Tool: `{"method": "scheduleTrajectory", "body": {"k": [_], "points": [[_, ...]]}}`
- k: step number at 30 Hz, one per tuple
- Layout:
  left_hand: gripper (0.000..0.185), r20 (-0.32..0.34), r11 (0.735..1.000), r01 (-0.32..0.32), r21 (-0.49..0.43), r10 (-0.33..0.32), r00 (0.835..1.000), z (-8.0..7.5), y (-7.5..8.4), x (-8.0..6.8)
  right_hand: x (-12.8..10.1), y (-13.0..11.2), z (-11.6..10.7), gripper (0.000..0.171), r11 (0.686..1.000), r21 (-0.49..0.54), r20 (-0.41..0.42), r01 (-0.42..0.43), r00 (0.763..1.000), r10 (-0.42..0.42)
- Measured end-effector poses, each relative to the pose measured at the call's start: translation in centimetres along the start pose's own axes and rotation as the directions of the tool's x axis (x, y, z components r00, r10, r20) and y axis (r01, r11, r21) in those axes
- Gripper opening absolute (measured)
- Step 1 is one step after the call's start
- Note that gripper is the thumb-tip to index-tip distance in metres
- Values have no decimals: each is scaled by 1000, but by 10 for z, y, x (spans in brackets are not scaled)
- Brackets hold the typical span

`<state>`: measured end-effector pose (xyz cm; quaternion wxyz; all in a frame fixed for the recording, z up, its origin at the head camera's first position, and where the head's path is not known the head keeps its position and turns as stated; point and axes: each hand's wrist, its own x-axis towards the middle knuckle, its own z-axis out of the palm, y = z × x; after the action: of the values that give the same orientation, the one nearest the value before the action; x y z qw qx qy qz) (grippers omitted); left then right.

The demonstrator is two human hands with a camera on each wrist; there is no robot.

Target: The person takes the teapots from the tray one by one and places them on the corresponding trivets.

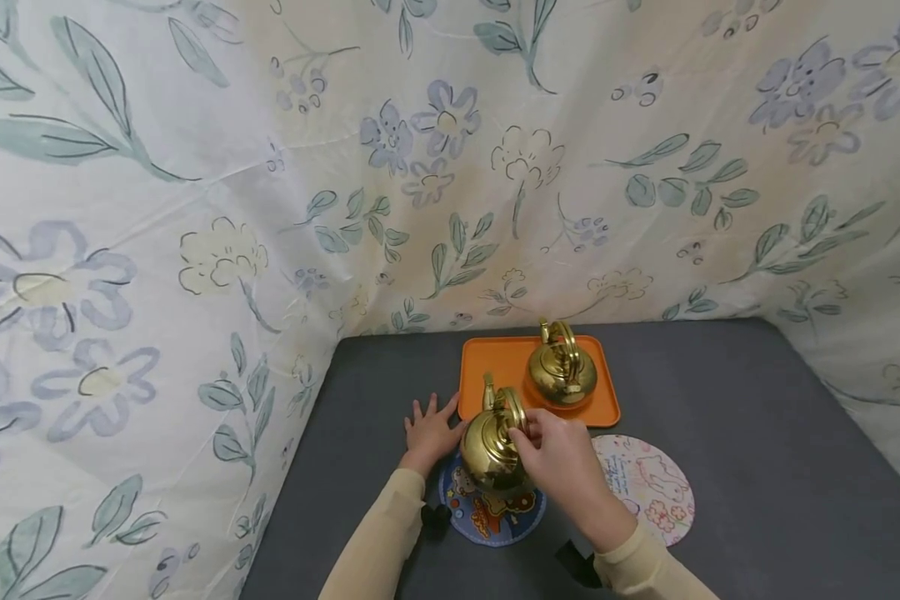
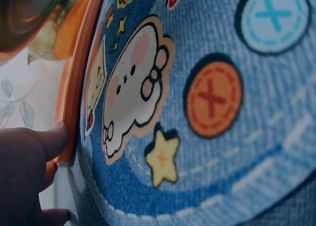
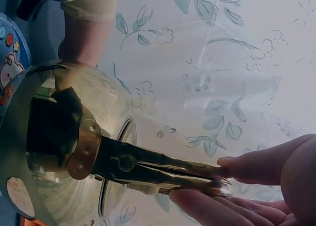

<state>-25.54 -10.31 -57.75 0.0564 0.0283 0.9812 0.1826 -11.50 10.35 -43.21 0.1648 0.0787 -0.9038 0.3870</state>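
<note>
My right hand (image 1: 562, 458) pinches the upright handle (image 3: 173, 169) of a shiny gold kettle (image 1: 487, 454) between thumb and fingers. This kettle is held above a round blue denim-print mat (image 1: 495, 533), overlapping the front of an orange tray (image 1: 487, 354). A second gold kettle (image 1: 558, 377) stands on the tray's right half. With fingers spread, my left hand (image 1: 432, 435) is at the tray's front left corner, the thumb touching the orange rim (image 2: 74, 88) in the left wrist view. The held kettle's base is hidden in the right wrist view.
A round pink-and-white mat (image 1: 656, 487) lies right of the blue one, partly behind my right forearm. The dark grey table (image 1: 720, 400) ends at a floral cloth (image 1: 435, 250) hanging at the back and sides.
</note>
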Motion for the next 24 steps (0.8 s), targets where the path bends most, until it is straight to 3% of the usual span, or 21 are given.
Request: {"method": "scheduleTrajectory", "body": {"k": [24], "points": [[68,9,1000,5,-27,-5,1000,7,-5,4,-16,7,26,22,999,-26,48,34,998,-33]]}}
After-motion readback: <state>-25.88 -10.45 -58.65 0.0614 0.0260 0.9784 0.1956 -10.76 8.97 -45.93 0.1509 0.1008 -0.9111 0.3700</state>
